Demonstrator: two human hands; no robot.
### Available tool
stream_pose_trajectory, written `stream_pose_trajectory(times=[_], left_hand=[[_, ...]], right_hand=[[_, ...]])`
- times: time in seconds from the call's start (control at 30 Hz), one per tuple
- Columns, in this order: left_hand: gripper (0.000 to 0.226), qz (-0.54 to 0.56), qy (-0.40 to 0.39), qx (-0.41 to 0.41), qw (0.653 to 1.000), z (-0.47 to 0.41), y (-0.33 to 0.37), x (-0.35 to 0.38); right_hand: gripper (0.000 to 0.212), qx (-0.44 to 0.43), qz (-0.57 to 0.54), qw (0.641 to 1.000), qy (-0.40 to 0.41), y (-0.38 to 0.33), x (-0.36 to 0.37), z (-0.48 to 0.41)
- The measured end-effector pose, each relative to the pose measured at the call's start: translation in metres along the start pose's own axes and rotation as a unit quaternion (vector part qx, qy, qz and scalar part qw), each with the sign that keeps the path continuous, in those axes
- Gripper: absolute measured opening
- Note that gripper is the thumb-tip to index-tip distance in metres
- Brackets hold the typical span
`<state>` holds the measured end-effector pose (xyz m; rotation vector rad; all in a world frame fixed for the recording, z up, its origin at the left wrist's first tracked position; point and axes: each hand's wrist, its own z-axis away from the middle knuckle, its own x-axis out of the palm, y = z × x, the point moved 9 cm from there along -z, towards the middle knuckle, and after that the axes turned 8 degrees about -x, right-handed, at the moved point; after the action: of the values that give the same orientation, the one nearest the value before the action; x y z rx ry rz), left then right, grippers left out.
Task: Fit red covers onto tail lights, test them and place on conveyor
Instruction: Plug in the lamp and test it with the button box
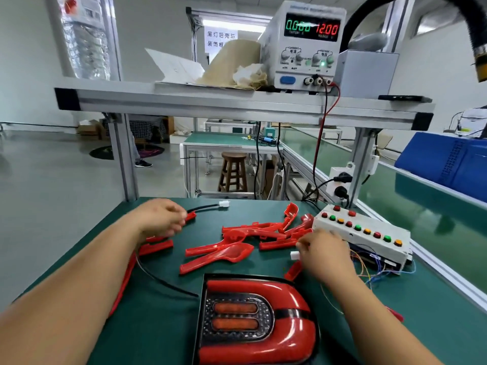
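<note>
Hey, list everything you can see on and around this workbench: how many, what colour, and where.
tail light: one, red with dark centre, near table edge
red covers: several, red, scattered mid-table; exact count unclear
button box: one, white with red, green and orange buttons, right of the covers
cabled plug: one, white on a black cable, far table edge
power supply: one, white, on the upper shelf; red display reads 12.00
conveyor: one, green, along the right
crate: one, blue, far right by the conveyor
stool: one, wooden, beyond the table
left hand: blurred, seems to grip a red cover piece
right hand: pinches a small white plug
</note>
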<state>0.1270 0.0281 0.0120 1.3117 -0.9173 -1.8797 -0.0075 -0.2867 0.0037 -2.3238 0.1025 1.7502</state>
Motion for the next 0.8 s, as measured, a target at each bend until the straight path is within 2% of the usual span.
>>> stream_pose_trajectory(times=[0.1,0.2,0.27,0.4,0.47,0.63,0.73,0.8], left_hand=[[0.032,-0.132,0.14,0.025,0.981,-0.048,0.017,-0.02],[0.036,-0.282,0.181,0.006,0.942,-0.083,0.019,-0.019],[0.038,-0.323,0.185,-0.007,0.928,-0.101,0.015,-0.012],[0.037,-0.332,0.152,-0.028,0.93,-0.13,0.006,0.009],[0.037,-0.361,0.13,-0.039,0.923,-0.139,0.0,0.019],[0.042,-0.405,0.132,-0.039,0.904,-0.151,-0.011,0.023],[0.036,-0.433,0.122,-0.034,0.893,-0.148,-0.008,0.025],[0.031,-0.444,0.129,-0.044,0.885,-0.145,-0.005,0.025]], right_hand=[[0.025,-0.002,0.023,0.999,-0.028,0.002,0.024,-0.009],[0.028,-0.012,0.02,1.0,-0.018,0.006,0.037,-0.012],[0.028,-0.009,0.015,1.0,-0.006,0.009,0.039,-0.012],[0.025,-0.019,0.007,1.0,0.017,0.007,0.039,-0.012],[0.024,-0.031,-0.007,0.998,0.048,0.006,0.035,-0.011],[0.021,-0.063,-0.051,0.987,0.137,0.003,0.018,-0.009],[0.016,-0.083,-0.098,0.978,0.165,0.0,0.011,-0.008],[0.022,-0.079,-0.105,0.976,0.173,0.001,0.009,-0.007]])
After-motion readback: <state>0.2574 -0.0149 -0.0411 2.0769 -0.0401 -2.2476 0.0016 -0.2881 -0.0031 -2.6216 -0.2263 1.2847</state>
